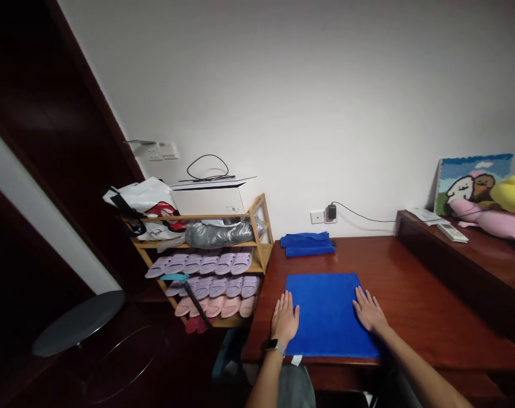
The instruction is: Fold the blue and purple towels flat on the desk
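The smooth, bright-blue, square fabric cloth [328, 314] lay flat on the glossy reddish-brown wooden table [422, 294], its small white label [297, 360] showing at seven o'clock. The bare left hand [285, 317] rested at its nine o'clock edge, the bare right hand [369, 310] at three, fingers outstretched, both gripping nothing.

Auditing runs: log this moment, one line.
left hand: at blue cloth, left edge | right hand: at right edge | cloth: flat on table

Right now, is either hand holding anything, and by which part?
Nothing is held: the left hand and right hand lie flat at opposite side edges of the blue cloth.
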Motion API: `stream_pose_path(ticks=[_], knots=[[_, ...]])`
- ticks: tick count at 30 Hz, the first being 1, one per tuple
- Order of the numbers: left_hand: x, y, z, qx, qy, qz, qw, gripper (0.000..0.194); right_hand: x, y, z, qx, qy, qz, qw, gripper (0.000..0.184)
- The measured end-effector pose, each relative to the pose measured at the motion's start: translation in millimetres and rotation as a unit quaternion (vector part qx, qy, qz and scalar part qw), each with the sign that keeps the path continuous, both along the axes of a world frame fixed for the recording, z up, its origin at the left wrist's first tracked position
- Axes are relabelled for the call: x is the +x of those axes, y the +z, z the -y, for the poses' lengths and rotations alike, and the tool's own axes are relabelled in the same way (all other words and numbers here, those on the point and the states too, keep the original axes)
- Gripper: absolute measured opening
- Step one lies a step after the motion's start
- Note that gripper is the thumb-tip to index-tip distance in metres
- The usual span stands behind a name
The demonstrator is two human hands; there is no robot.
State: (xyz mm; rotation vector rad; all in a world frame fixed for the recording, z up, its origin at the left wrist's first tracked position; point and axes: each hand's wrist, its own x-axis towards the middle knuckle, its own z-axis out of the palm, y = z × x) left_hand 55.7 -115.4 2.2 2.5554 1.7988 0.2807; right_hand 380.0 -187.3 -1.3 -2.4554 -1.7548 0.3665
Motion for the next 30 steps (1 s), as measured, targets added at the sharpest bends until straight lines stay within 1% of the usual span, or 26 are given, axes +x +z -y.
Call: stream_pose_path(ticks=[2, 5, 8, 10, 12, 14, 16, 17, 18, 19, 20, 21, 22, 23, 26, 28, 29, 30], knots=[[4, -0.9, 1, 0.003, 0.001, 0.001, 1.000, 0.063, 2, 0.8, 11, 0.008, 0.004, -0.011, 1.000, 0.072], [6, 1.1, 2, 0.008, 0.005, 0.005, 1.000, 0.064, 1, -7.6, 34, 0.041, 0.024, -0.006, 0.999, 0.073], [5, 9.6, 5, 0.038, -0.001, 0.007, 0.999, 0.062, -3, -17.0, 52, 0.054, 0.044, -0.006, 0.998, 0.072], [17, 17.6, 14, 0.063, -0.029, 0.012, 0.998, 0.061, -6, -18.5, 56, 0.061, 0.041, -0.004, 0.997, 0.071], [46, 23.7, 32, 0.070, -0.082, 0.029, 0.994, 0.060, -8, -16.1, 57, 0.066, 0.037, -0.002, 0.997, 0.071], [89, 24.9, 56, 0.055, -0.147, 0.054, 0.986, 0.060, -8, -12.4, 57, 0.062, 0.040, 0.002, 0.997, 0.071], [133, 20.7, 80, 0.029, -0.197, 0.081, 0.977, 0.063, -6, -10.0, 58, 0.048, 0.050, 0.010, 0.998, 0.071], [150, 17.3, 89, 0.011, -0.216, 0.087, 0.972, 0.065, -5, -9.6, 59, 0.041, 0.059, 0.015, 0.997, 0.071], [162, 13.7, 95, -0.007, -0.226, 0.091, 0.970, 0.066, -5, -9.9, 60, 0.037, 0.068, 0.020, 0.997, 0.070], [166, 10.2, 99, -0.023, -0.229, 0.090, 0.969, 0.067, -4, -10.7, 60, 0.036, 0.072, 0.022, 0.996, 0.069], [162, 7.0, 100, -0.036, -0.224, 0.086, 0.970, 0.067, -4, -11.9, 60, 0.038, 0.071, 0.023, 0.996, 0.069], [150, 4.4, 98, -0.043, -0.209, 0.082, 0.974, 0.067, -4, -13.2, 60, 0.042, 0.066, 0.021, 0.997, 0.070], [131, 2.4, 94, -0.046, -0.185, 0.074, 0.979, 0.067, -4, -14.5, 60, 0.045, 0.058, 0.018, 0.997, 0.070], [107, 1.1, 89, -0.044, -0.153, 0.065, 0.985, 0.067, -4, -15.6, 60, 0.047, 0.050, 0.016, 0.998, 0.071], [25, -0.3, 73, -0.028, -0.030, 0.020, 0.999, 0.064, -5, -16.1, 57, 0.050, 0.043, 0.015, 0.998, 0.072], [-15, -1.4, 67, -0.007, 0.002, 0.005, 1.000, 0.063, -6, -13.8, 56, 0.048, 0.039, 0.018, 0.998, 0.071], [-26, -2.5, 65, 0.002, 0.006, 0.001, 1.000, 0.063, -7, -12.1, 55, 0.046, 0.038, 0.021, 0.998, 0.071], [-33, -3.9, 65, 0.009, 0.005, -0.001, 1.000, 0.062, -8, -10.2, 56, 0.042, 0.037, 0.025, 0.998, 0.070]])
